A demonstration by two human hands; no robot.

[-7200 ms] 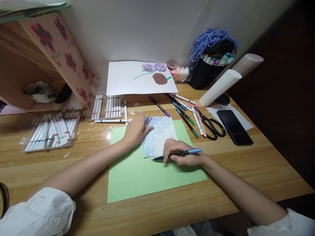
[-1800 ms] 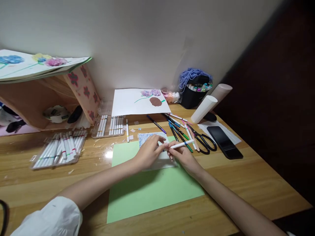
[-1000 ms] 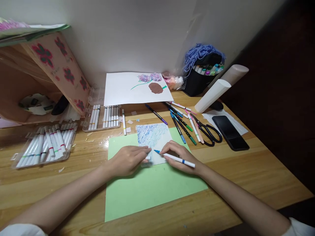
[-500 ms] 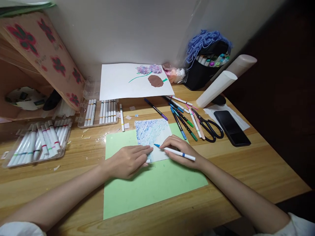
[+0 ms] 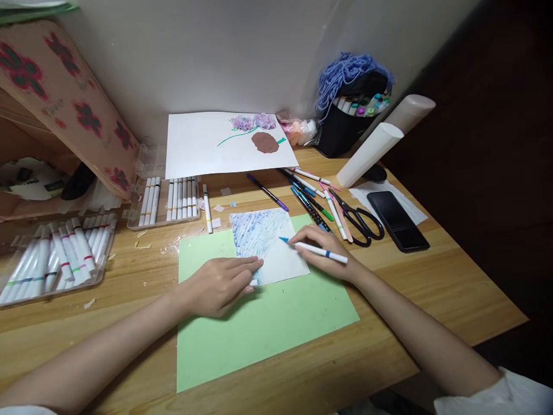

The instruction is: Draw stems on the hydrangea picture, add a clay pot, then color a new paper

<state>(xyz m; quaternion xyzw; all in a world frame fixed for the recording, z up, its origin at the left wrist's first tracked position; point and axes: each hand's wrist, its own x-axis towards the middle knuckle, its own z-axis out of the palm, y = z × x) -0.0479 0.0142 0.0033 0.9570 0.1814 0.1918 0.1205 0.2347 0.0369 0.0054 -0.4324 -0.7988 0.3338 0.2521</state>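
Observation:
My right hand grips a white marker with a blue band, its blue tip over the right part of a small white paper. Blue, purple and pale green strokes cover that paper's upper left. Pressed on the paper's lower left edge is my left hand, fingers close together. A small white marker cap pokes out between its thumb and fingers, mostly hidden. Beneath the small paper lies a light green sheet.
Markers fill open cases on the left. Black-barrelled pens, black scissors and a phone lie right. Behind are a flower drawing, a black pen holder and white tubes. Paper scraps dot the table.
My right hand with the marker has shifted up and right over the small paper, its tip now farther from my left hand. The whole view has moved slightly.

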